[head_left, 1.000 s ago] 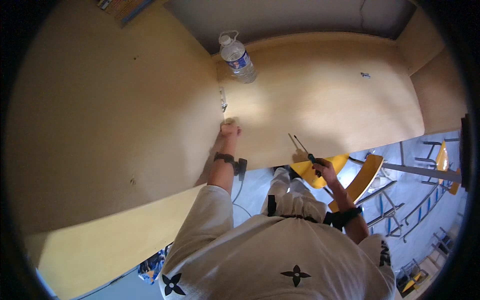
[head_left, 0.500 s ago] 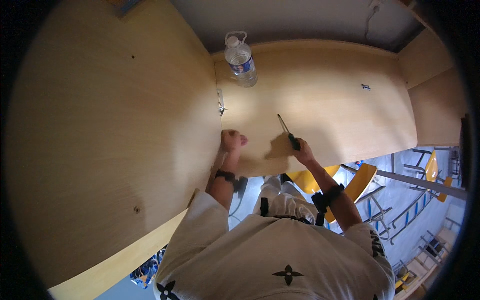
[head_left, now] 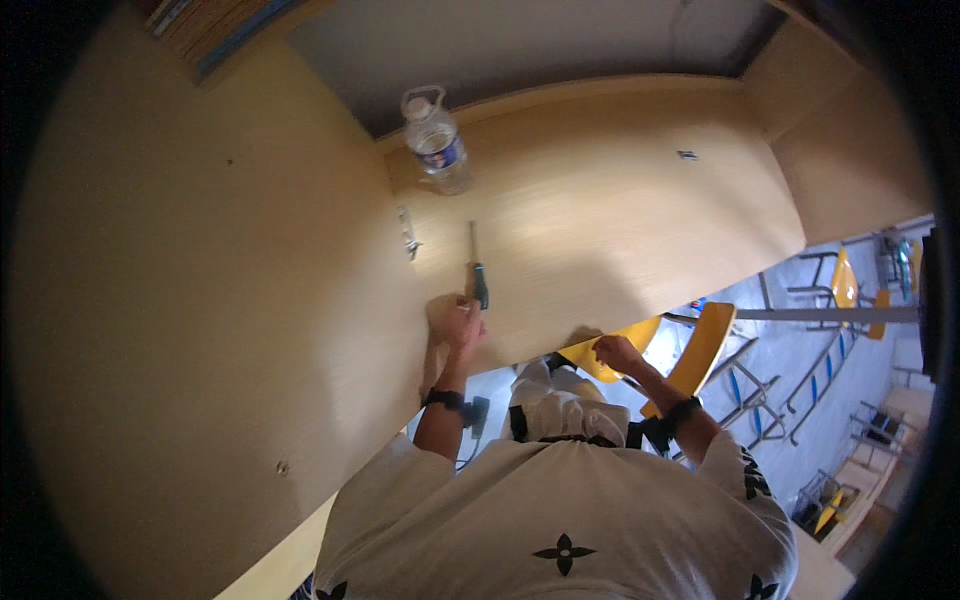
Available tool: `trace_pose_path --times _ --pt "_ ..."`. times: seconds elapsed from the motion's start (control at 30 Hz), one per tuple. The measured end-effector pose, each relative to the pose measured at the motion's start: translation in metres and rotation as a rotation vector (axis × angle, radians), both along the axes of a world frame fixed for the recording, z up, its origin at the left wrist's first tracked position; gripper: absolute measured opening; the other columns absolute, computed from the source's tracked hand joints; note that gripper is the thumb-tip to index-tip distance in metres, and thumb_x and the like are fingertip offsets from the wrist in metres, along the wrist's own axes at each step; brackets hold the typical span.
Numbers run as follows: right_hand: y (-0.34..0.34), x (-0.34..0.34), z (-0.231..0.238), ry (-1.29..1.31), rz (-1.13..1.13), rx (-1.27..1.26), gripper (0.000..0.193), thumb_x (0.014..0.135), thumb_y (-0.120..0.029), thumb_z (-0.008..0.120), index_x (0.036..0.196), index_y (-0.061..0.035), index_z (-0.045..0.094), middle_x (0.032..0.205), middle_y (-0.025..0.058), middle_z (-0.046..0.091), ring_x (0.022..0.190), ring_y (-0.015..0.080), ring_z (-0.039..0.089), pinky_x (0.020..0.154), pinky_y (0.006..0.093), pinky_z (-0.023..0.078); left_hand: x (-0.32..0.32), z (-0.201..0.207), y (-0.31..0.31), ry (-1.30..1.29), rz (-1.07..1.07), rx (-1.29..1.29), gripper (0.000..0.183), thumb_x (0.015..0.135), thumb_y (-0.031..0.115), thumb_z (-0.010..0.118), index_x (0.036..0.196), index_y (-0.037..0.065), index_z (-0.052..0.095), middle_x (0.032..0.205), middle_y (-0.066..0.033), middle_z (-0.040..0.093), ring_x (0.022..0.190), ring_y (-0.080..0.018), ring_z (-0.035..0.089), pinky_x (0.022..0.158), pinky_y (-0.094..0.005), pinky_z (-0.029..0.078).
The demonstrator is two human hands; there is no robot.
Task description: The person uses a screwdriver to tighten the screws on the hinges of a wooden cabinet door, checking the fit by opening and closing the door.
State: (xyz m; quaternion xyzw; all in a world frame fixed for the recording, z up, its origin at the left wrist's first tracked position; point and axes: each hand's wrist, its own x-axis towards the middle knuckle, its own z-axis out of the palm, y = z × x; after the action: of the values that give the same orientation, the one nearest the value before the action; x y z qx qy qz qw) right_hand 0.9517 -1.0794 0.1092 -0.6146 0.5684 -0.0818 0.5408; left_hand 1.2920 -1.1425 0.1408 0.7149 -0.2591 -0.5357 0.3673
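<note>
Beside the tall wooden panel (head_left: 250, 330), my left hand (head_left: 462, 325) is over the near left part of a pale wooden board (head_left: 600, 210). Its fingers are closed in a pinch, and a small pale bit shows at their tips. A screwdriver (head_left: 481, 288) with a dark green handle is right against these fingers, shaft pointing away from me; whether the hand grips it is unclear. My right hand (head_left: 617, 354) is at the board's front edge, fingers curled, with nothing visible in it. Where panel and board meet is a metal hinge (head_left: 409, 236).
A clear plastic bottle (head_left: 437, 150) with a loop handle stands at the back left. A small metal piece (head_left: 688, 155) lies at the back right. Below the front edge are yellow chairs (head_left: 703, 350) with metal legs.
The screwdriver has gone from my right hand to beside my left fingers. My right hand has drawn back to the front edge. The whole view has shifted and turned slightly.
</note>
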Motion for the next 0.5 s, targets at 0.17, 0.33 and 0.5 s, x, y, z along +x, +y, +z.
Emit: trace_pose_path --times 0.17,0.33,0.5 --pt "0.081 -0.056 0.006 -0.047 -0.422 0.093 0.022 0.078 -0.007 0.049 0.092 0.0055 0.060 0.073 0.0122 0.064 0.062 0.0180 0.062 0.056 0.0302 0.051 0.010 -0.019 -0.009 -0.022 -0.026 -0.083 0.029 0.083 0.019 0.058 0.101 0.005 0.041 0.057 -0.0075 0.049 0.034 -0.0154 0.045 0.027 -0.0280 0.032" --pt "0.161 -0.065 -0.018 -0.011 -0.506 0.177 0.023 0.078 -0.011 0.051 0.095 0.0021 0.060 0.077 0.0087 0.064 0.064 0.0161 0.061 0.058 0.0306 0.052 -0.001 -0.042 -0.017 -0.239 -0.353 -0.038 0.026 0.085 0.023 0.050 0.074 0.000 0.054 0.049 -0.0094 0.051 0.034 -0.0178 0.048 0.029 -0.0282 0.037" --pt "0.215 -0.077 -0.023 0.017 -0.474 0.230 0.027 0.081 -0.024 0.050 0.093 -0.0035 0.063 0.077 0.0093 0.064 0.064 0.0180 0.062 0.061 0.0308 0.051 -0.004 -0.086 -0.025 -0.455 -0.377 -0.022 0.030 0.087 0.025 0.044 0.076 -0.002 0.052 0.055 -0.0095 0.053 0.044 -0.0162 0.050 0.036 -0.0285 0.038"
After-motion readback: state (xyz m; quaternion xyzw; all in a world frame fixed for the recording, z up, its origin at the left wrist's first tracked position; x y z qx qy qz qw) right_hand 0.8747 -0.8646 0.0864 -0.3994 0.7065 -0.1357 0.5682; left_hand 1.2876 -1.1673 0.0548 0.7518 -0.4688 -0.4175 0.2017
